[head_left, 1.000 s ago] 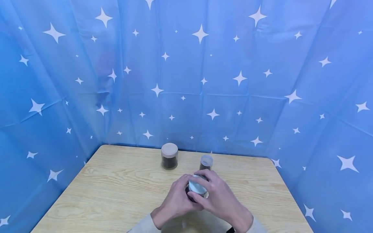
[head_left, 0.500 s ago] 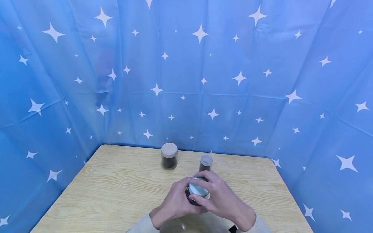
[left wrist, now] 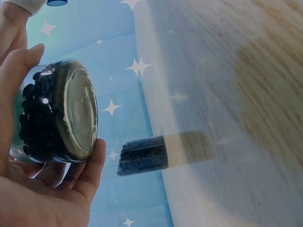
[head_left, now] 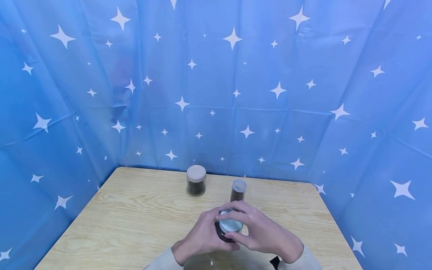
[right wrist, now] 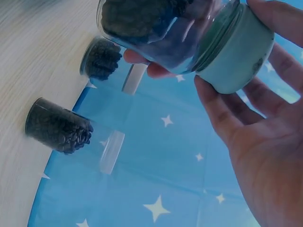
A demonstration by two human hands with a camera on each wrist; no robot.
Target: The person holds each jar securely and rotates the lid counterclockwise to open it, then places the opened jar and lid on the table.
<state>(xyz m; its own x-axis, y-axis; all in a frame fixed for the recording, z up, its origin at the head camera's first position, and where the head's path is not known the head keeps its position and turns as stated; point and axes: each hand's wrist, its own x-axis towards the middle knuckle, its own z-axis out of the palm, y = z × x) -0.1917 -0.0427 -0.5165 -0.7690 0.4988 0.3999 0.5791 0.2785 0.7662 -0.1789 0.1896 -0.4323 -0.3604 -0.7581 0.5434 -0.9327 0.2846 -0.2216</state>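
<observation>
A clear glass jar (left wrist: 42, 116), partly filled with dark bean-like pieces, is held up off the table by my left hand (head_left: 205, 235), whose fingers and thumb wrap its side. On its mouth sits a pale mint-green lid (right wrist: 239, 52). My right hand (head_left: 264, 230) grips this lid around its rim, thumb on one side and fingers on the other. Some of the threaded neck shows beside the lid in the right wrist view; whether the lid is loose I cannot tell. In the head view the hands hide much of the jar.
On the wooden table (head_left: 135, 217) stand two more jars with dark contents: a wide one with a pale lid (head_left: 196, 180) at the back, and a slim one with a translucent lid (head_left: 238, 190) just beyond my hands. A blue star-patterned curtain (head_left: 216, 86) surrounds the table's back and sides.
Both hands and the jar have drifted slightly down in the head view. My right hand has shifted right and turned a little around the lid, showing more of its top.
</observation>
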